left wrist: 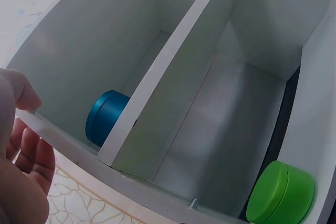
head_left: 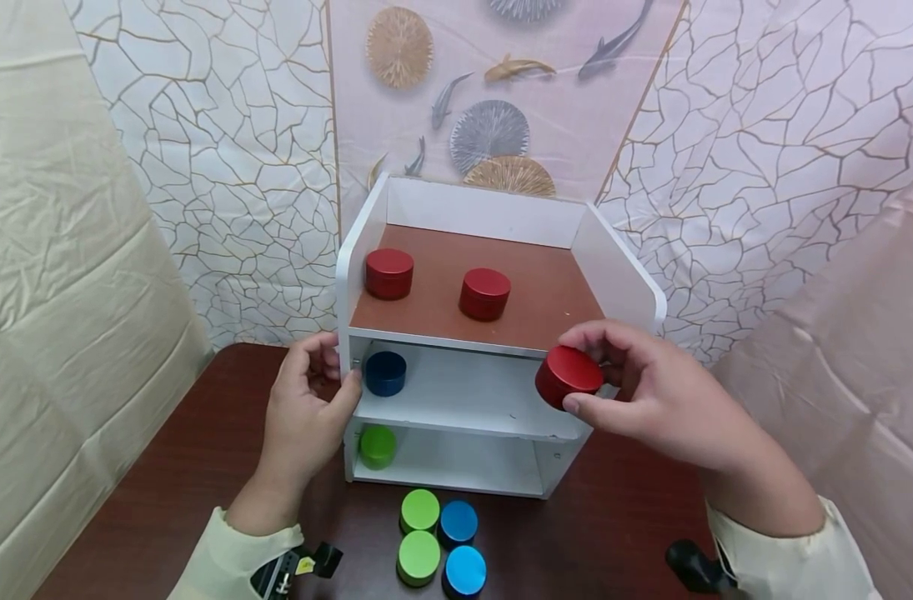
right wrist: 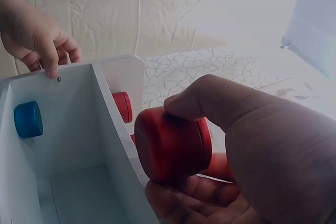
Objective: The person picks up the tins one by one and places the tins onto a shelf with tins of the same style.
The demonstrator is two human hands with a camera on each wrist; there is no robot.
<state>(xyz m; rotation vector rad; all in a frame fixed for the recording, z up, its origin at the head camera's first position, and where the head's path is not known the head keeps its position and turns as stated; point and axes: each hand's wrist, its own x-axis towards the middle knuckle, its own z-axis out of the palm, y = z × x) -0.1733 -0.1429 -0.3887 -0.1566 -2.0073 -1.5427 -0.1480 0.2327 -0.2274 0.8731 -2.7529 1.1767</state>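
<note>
Here, we hold a lidded red tin.
Our right hand pinches it; our left hand clasps the shelf unit at left.

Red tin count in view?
3: one red tin in the right grip, another on the top shelf at left, a third near its middle. The grip could hide more.

No text, label, brand, number or sign can be read in any of the three views. On the black wrist device at the person's left cuff there is one small yellow patch, but it is too small to tell whether it bears writing.
</note>
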